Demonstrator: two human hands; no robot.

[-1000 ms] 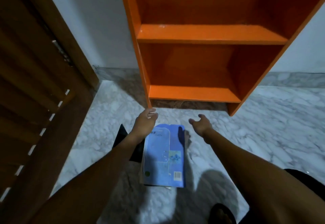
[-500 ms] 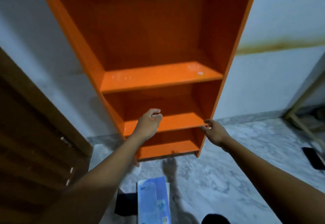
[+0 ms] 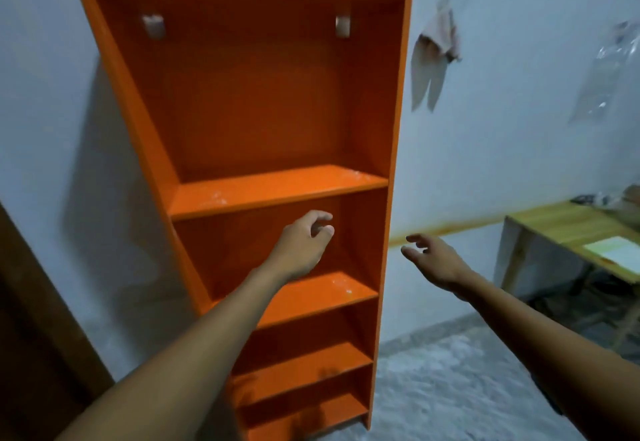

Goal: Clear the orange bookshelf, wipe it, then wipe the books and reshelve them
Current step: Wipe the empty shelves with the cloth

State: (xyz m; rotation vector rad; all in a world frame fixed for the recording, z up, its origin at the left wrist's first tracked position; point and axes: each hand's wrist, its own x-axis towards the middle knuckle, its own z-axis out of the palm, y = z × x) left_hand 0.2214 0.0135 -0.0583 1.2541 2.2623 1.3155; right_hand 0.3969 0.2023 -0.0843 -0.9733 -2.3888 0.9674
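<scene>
While I stand before the orange bookshelf (image 3: 249, 101), which rises against the pale wall with every shelf bare of books, my left hand (image 3: 301, 246) hangs in front of the second compartment, fingers loosely curled and holding nothing; my right hand (image 3: 433, 260) reaches out just past the shelf's right side panel, fingers spread and relaxed, also holding nothing; white specks dot the shelf boards; a cloth (image 3: 434, 49) hangs on the wall to the right; a wooden table (image 3: 568, 226) stands further right.
</scene>
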